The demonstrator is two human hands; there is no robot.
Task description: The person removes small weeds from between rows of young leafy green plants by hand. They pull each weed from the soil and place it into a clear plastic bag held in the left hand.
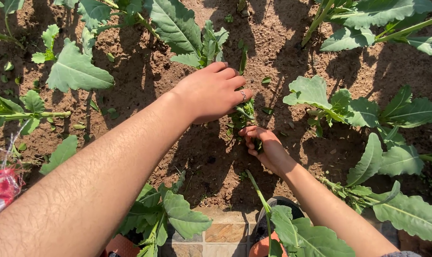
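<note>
Reaching down from the stone paving at the bed's edge, both bare arms stretch over brown soil; the right hand lies nearer, fingers curled closed around the base of a small green plant; just beyond, the left hand, a ring on one finger, cups over the same plant, fingers bent and touching its leaves; farther off, broad-leaved plants ring the patch; a red cloth sits at the left edge.

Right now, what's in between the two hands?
In the head view, a small leafy green plant sits between the left hand and right hand, rooted in brown soil. Both hands' fingers touch it.
</note>
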